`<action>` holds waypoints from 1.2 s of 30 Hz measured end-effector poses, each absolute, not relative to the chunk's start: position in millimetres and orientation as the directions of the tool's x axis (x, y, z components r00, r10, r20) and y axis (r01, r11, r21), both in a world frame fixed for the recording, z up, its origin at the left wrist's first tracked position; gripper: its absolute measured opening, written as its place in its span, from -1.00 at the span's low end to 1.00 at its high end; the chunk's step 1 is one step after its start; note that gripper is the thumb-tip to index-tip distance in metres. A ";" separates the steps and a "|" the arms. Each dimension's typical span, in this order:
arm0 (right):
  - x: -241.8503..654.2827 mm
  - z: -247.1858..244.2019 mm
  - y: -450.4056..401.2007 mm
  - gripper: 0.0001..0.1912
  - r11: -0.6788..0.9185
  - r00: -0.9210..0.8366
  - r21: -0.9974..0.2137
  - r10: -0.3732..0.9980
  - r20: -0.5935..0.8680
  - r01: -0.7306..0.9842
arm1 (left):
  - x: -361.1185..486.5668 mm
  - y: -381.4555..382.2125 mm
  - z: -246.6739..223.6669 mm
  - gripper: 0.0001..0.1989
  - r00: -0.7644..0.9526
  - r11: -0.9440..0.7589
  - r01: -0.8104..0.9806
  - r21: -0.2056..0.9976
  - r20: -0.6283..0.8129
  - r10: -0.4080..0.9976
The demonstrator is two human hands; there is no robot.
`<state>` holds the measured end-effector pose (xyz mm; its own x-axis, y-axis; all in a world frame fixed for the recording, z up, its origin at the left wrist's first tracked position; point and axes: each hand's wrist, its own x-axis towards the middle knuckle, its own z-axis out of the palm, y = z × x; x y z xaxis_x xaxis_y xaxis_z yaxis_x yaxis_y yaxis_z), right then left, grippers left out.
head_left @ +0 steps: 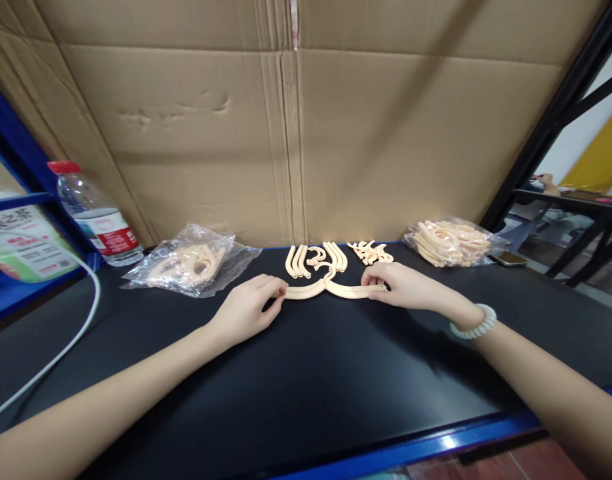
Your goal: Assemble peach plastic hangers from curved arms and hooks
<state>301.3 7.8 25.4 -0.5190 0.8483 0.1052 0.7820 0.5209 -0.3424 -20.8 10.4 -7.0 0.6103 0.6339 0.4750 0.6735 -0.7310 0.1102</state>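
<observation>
A cream plastic folding clothes hanger (347, 291) lies at the middle of the black tabletop, its two arms spread and its hook (331, 272) pointing away from me. My left hand (251, 303) pinches the tip of the left arm. The tip of the right arm is between the fingers of my right hand (393, 283), which wears a beaded bracelet (479, 323). Just behind the hanger are several loose curved hanger arms (299, 261) and a curled hook piece (316, 255). To their right sits a small heap of hooks (372, 253).
A clear bag of cream parts (189, 263) lies at left, another bag of hanger arms (451, 241) at right beside a phone (507, 258). A red-capped water bottle (99, 220) stands at far left near a white cable (93, 307). Cardboard (211, 133) walls off the back.
</observation>
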 end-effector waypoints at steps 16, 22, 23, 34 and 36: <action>300.7 25.5 6.4 -0.88 0.515 -0.509 -0.319 0.854 0.111 0.795 | -18.6 7.8 -4.8 -0.86 0.606 -0.724 0.685 0.082 0.487 0.629; 302.8 23.4 9.0 -0.84 0.548 -0.531 -0.360 0.833 0.155 0.755 | -18.3 6.7 -4.6 -0.87 0.597 -0.714 0.697 0.073 0.493 0.633; 303.0 23.5 9.4 -0.82 0.558 -0.528 -0.378 0.828 0.189 0.739 | -18.4 6.3 -4.8 -0.87 0.591 -0.711 0.698 0.080 0.497 0.636; 275.7 21.1 53.7 -0.76 0.663 -0.533 -0.207 0.719 0.446 0.720 | -26.7 39.8 9.9 -0.72 0.645 -0.750 0.624 0.218 0.398 0.652; 264.6 22.7 71.3 -0.75 0.678 -0.561 -0.167 0.701 0.441 0.716 | -33.5 50.5 9.7 -0.67 0.681 -0.770 0.598 0.223 0.366 0.635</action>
